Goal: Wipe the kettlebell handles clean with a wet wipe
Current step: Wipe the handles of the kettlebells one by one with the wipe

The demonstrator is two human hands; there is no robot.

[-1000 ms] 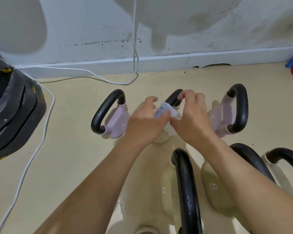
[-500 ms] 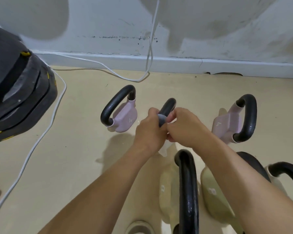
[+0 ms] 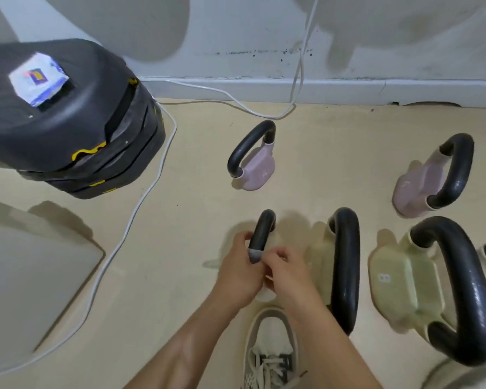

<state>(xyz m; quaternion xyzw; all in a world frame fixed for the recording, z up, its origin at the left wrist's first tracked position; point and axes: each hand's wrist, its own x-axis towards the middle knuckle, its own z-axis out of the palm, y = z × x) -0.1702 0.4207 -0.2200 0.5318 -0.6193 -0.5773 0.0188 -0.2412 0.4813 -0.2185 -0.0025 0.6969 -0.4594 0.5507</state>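
A small cream kettlebell with a black handle (image 3: 261,228) stands low in the middle of the floor. A damp wet wipe (image 3: 255,254) is wrapped round the lower part of that handle. My left hand (image 3: 240,269) grips the wipe and handle from the left. My right hand (image 3: 285,269) pinches the wipe from the right, fingers curled. Both hands hide most of the kettlebell's body.
Two pink kettlebells (image 3: 254,160) (image 3: 432,178) stand farther back, two larger pale green ones (image 3: 344,265) (image 3: 438,284) to the right. A black weight stack (image 3: 68,130) carrying a wipe packet (image 3: 38,78) sits at left, a white cable (image 3: 141,203) beside it. My shoe (image 3: 270,349) is below.
Both hands have slid with the wipe down the handle toward me, baring its upper curve. The view has swung left, showing the weight stack and packet.
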